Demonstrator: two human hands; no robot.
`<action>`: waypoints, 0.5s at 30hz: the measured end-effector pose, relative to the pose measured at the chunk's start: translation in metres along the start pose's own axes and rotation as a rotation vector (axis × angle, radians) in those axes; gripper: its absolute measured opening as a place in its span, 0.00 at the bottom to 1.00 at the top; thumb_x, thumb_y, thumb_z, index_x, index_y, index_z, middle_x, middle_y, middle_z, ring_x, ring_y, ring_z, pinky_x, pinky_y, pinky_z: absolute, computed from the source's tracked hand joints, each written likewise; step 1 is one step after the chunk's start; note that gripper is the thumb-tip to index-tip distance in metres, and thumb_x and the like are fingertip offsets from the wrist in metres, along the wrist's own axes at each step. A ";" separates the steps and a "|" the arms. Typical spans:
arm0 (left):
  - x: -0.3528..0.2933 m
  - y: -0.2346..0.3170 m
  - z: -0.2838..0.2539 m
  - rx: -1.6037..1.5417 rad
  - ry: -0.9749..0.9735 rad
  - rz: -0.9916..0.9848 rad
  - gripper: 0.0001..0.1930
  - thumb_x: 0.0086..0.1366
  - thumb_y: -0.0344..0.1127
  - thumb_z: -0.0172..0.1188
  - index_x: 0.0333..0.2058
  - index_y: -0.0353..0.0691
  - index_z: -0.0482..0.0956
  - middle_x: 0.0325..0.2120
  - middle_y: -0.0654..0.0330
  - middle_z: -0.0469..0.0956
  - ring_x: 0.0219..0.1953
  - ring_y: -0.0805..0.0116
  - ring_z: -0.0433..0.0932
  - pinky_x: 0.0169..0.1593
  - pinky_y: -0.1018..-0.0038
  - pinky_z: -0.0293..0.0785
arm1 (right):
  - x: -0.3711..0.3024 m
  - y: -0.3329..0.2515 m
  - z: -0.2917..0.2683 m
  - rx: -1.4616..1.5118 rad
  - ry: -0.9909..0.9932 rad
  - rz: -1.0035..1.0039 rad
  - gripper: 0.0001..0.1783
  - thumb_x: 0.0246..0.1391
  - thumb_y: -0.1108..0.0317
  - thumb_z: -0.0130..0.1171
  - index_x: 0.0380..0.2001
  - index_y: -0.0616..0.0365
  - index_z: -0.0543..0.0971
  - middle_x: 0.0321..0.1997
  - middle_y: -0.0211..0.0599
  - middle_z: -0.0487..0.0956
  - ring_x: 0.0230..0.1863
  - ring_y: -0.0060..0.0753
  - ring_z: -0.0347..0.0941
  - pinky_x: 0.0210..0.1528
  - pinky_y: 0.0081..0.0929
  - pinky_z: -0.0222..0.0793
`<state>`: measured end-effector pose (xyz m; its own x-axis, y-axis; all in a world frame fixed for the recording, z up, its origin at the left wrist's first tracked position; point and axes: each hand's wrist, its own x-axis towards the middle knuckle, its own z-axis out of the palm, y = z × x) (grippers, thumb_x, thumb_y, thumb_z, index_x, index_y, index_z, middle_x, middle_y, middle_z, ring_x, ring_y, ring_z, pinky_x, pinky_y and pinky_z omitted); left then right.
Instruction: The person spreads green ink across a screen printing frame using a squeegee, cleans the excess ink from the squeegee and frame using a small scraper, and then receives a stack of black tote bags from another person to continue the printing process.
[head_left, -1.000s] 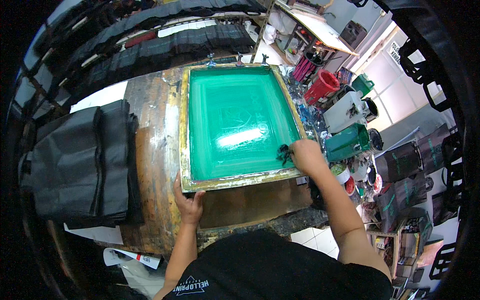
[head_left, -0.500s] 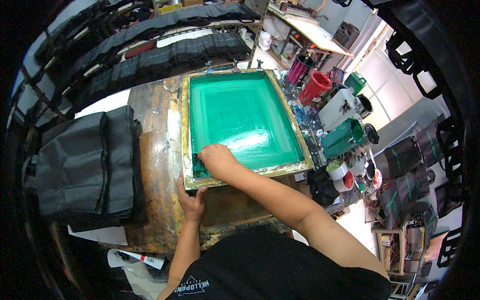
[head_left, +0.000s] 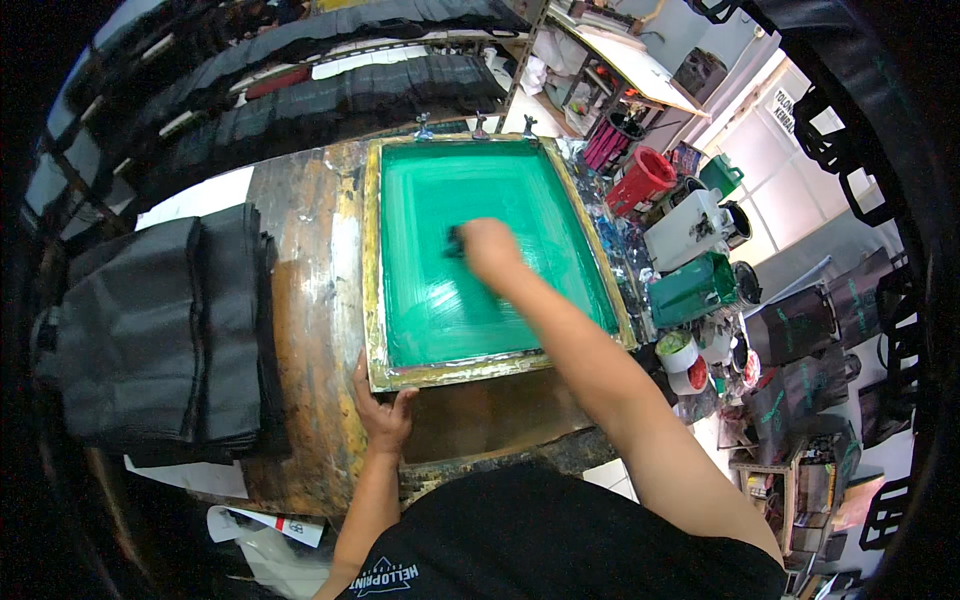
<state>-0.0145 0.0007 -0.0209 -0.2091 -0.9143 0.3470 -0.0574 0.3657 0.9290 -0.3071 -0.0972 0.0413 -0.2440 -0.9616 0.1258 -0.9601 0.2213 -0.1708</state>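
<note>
A screen-printing frame [head_left: 374, 270] with worn yellowish edges lies on the worktable, its green mesh [head_left: 470, 185] wet and shiny with streaks. Over the middle of the mesh is my right hand [head_left: 490, 255], closed and blurred by motion. It grips a small black wad [head_left: 454, 242], possibly a rag; most of it is hidden by my fingers. My left hand [head_left: 385, 415] holds the near left corner of the frame, thumb in front and fingers along the side. The near edge of the frame looks slightly raised above the board beneath.
Folded black fabric bags [head_left: 150, 330] are stacked on the left of the stained worktable [head_left: 305, 300]. Hinge clamps [head_left: 479, 125] stand at the frame's far edge. On the right are a red jug [head_left: 640, 180], a green container [head_left: 690, 290] and tape rolls [head_left: 677, 352]. More black bags [head_left: 400, 95] fill racks behind.
My right hand has swept from the near left corner of the mesh up and right to its middle, carrying the black wad. My left hand stays at the frame corner.
</note>
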 end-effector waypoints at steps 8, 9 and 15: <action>-0.001 -0.005 -0.006 0.013 0.001 -0.032 0.49 0.54 0.55 0.70 0.63 0.28 0.56 0.57 0.46 0.65 0.58 0.57 0.68 0.60 0.66 0.65 | 0.064 -0.016 0.015 0.046 -0.067 -0.117 0.11 0.53 0.69 0.49 0.31 0.58 0.81 0.37 0.50 0.80 0.41 0.50 0.78 0.41 0.46 0.75; -0.001 -0.006 -0.004 -0.012 -0.008 -0.057 0.49 0.54 0.55 0.70 0.63 0.28 0.56 0.57 0.46 0.65 0.58 0.57 0.68 0.60 0.66 0.65 | 0.071 0.018 0.015 0.016 0.018 -0.027 0.11 0.53 0.67 0.51 0.29 0.57 0.82 0.36 0.52 0.80 0.40 0.52 0.79 0.41 0.47 0.75; -0.001 -0.003 0.000 -0.089 0.002 -0.023 0.51 0.52 0.54 0.71 0.64 0.29 0.54 0.57 0.47 0.65 0.58 0.58 0.68 0.60 0.66 0.66 | 0.087 0.152 0.003 -0.103 0.193 0.317 0.12 0.54 0.67 0.52 0.28 0.58 0.84 0.32 0.52 0.81 0.36 0.55 0.79 0.40 0.49 0.75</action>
<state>-0.0139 0.0005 -0.0243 -0.2072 -0.9226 0.3254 0.0249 0.3276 0.9445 -0.4740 -0.1479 0.0233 -0.5431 -0.7965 0.2658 -0.8390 0.5277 -0.1328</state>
